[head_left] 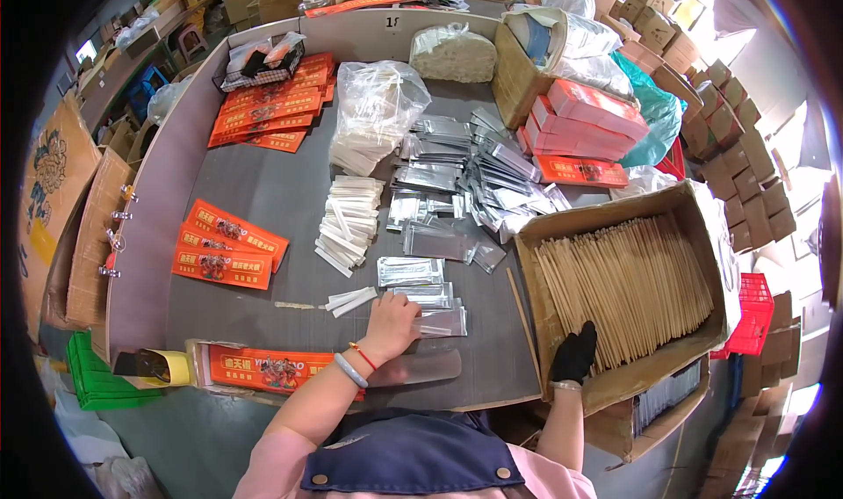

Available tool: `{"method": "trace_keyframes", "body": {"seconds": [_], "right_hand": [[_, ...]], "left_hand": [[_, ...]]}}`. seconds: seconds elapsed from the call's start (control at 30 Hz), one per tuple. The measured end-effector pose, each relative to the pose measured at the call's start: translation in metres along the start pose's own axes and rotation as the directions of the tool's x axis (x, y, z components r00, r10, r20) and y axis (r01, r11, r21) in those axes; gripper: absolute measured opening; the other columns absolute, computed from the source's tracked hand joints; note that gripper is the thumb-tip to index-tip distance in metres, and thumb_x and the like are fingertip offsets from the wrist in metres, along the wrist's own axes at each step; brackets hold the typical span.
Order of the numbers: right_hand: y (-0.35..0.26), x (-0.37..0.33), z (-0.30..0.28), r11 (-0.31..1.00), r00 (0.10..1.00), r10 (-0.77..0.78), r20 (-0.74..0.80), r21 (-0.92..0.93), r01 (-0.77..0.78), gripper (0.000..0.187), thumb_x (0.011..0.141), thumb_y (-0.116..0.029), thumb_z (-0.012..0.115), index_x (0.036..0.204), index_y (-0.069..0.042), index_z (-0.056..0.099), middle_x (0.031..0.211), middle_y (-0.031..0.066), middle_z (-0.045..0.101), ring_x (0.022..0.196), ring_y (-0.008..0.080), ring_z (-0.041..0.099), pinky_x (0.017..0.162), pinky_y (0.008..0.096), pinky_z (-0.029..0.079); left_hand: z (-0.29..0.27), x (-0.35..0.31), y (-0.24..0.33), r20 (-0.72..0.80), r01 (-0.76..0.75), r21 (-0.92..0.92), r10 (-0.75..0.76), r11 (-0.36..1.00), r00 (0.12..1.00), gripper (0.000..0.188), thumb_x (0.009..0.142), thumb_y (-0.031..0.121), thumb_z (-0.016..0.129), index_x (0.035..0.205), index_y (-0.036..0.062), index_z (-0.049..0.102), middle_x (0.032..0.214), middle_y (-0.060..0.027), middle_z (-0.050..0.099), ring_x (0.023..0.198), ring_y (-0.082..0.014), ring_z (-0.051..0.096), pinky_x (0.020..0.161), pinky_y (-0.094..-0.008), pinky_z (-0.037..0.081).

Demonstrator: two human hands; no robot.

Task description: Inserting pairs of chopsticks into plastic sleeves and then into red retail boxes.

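You can't be sure of either grip: your left hand touches the packets on the table, your right hand meets boxed sticks, so separate one of each lightly

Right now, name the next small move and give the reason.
Probably lift one tan stick with the gloved right hand: that hand sits at the sticks' near end, while the left hand is down at the silvery packets.
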State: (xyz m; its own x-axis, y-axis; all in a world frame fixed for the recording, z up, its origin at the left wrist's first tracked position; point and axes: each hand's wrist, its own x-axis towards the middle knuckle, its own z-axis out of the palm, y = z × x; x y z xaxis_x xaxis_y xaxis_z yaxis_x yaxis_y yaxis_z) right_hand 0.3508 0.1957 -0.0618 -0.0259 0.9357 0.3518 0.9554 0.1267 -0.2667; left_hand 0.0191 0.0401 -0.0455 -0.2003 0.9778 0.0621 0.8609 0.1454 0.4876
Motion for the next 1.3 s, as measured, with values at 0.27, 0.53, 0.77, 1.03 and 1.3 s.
{"method": "trace_keyframes", "body": {"seconds": [0.27,0.53,0.77,1.03,1.3], "right_hand": [[-0.040,-0.014,-0.010,0.812,0.993,0.098,0.064,0.572,-0.117,0.030,0.101,-0.021,0.048,0.110,0.006,0.058,0.105,0.0200,0.064,0.096,0.0325,0.060,0.088,0.0408,0.045],[-0.096,-0.033,-0.043,0.651,0.588,-0.725,0.359,0.638,0.412,0.025,0.084,-0.015,0.064,0.109,-0.018,0.069,0.078,0.0120,0.061,0.075,0.0333,0.059,0.064,0.0456,0.044],[-0.139,-0.080,-0.010,0.450,0.371,-0.883,0.289,0.747,0.489,0.024,0.080,-0.019,0.070,0.104,-0.016,0.070,0.076,0.0149,0.064,0.075,0.0357,0.063,0.065,0.0446,0.049],[-0.141,-0.119,0.017,0.658,0.604,-0.651,0.459,0.738,0.149,0.025,0.079,-0.009,0.066,0.103,-0.005,0.061,0.097,0.0161,0.062,0.088,0.0351,0.062,0.076,0.0411,0.051],[-0.171,-0.079,-0.036,0.517,0.372,-0.856,0.359,0.583,0.627,0.065,0.062,-0.044,0.081,0.114,-0.013,0.059,0.106,0.0099,0.060,0.097,0.0283,0.059,0.088,0.0460,0.039]], "left_hand": [[-0.039,-0.025,0.008,0.378,0.349,-0.450,-0.179,0.822,0.908,0.025,0.068,0.019,0.080,0.087,0.0143,0.065,0.092,-0.0027,0.060,0.094,-0.0270,0.056,0.080,-0.0415,0.042],[-0.054,-0.108,0.000,-0.063,0.193,-0.157,-0.205,0.969,0.977,0.056,0.059,0.025,0.086,0.109,0.0117,0.065,0.110,-0.0071,0.059,0.109,-0.0306,0.050,0.096,-0.0449,0.040],[-0.035,-0.119,-0.001,-0.035,0.041,-0.056,-0.043,0.998,0.998,0.072,0.057,0.028,0.087,0.120,0.0065,0.060,0.121,-0.0086,0.055,0.115,-0.0312,0.047,0.099,-0.0455,0.039],[-0.020,-0.103,0.005,-0.012,0.026,-0.025,-0.026,0.999,1.000,0.074,0.058,0.022,0.085,0.124,0.0061,0.057,0.120,-0.0084,0.054,0.112,-0.0314,0.048,0.096,-0.0444,0.041],[-0.066,-0.081,0.012,0.276,-0.208,0.106,0.173,0.972,0.946,0.026,0.075,0.014,0.064,0.101,0.0173,0.065,0.103,-0.0095,0.055,0.099,-0.0305,0.052,0.080,-0.0414,0.044]]}}
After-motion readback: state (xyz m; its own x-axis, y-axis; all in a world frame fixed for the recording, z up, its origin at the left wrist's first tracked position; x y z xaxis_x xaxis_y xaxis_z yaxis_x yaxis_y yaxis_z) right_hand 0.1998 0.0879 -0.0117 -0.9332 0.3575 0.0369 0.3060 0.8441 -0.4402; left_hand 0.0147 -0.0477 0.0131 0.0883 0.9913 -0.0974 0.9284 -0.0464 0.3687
